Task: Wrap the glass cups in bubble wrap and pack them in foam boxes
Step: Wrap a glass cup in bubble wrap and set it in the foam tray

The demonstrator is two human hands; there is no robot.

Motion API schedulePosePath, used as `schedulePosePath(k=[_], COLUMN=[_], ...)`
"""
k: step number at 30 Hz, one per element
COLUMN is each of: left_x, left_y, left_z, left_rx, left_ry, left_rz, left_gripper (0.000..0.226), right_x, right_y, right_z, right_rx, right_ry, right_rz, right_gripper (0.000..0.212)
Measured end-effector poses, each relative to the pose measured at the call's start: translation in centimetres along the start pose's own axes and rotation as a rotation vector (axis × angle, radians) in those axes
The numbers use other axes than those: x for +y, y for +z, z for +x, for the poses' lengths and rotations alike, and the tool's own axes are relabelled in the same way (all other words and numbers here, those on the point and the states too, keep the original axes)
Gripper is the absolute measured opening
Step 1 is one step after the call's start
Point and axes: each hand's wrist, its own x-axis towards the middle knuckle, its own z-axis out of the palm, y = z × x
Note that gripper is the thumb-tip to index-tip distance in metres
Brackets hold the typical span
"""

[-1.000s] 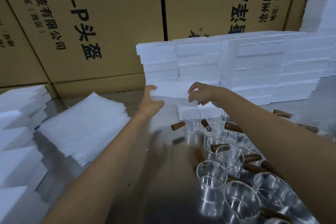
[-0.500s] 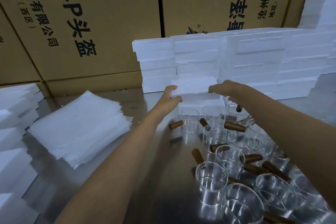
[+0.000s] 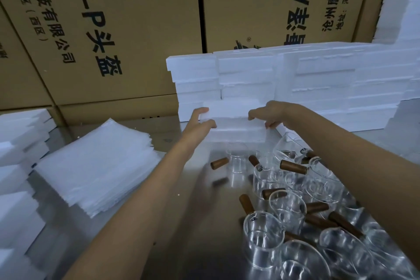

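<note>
- Both hands, left hand [image 3: 200, 120] and right hand [image 3: 270, 113], have carried the foam box [image 3: 231, 112] toward twelve o'clock, still clamping its ends.
- Likely stacking it; glass cups [image 3: 284, 188] wait unwrapped at five o'clock.

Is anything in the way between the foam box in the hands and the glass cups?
Nothing visible. Left hand and right hand grip the foam box; the glass cups stand just in front on the table, some almost touching it.
</note>
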Motion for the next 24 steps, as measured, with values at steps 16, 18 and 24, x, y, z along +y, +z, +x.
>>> schedulePosePath(k=[16, 18, 24], left_x=[1.6, -0.4, -5.9], left_y=[-10.4, -11.1, -10.9], left_z=[-15.2, -17.3, -21.2], left_rx=[0.270, 0.262, 0.218], left_ry=[0.073, 0.020, -0.041], left_rz=[0.103, 0.190, 0.294], left_gripper=[0.042, 0.044, 0.042], right_x=[-6.7, -6.3, -4.1], right_y=[5.8, 7.8, 12.9], right_z=[-12.1, -13.4, -15.8], right_rx=[-0.163, -0.227, -0.225], right_ry=[-0.244, -0.236, -0.186], right_rz=[-0.032, -0.075, -0.275], right_gripper=[0.046, 0.038, 0.063])
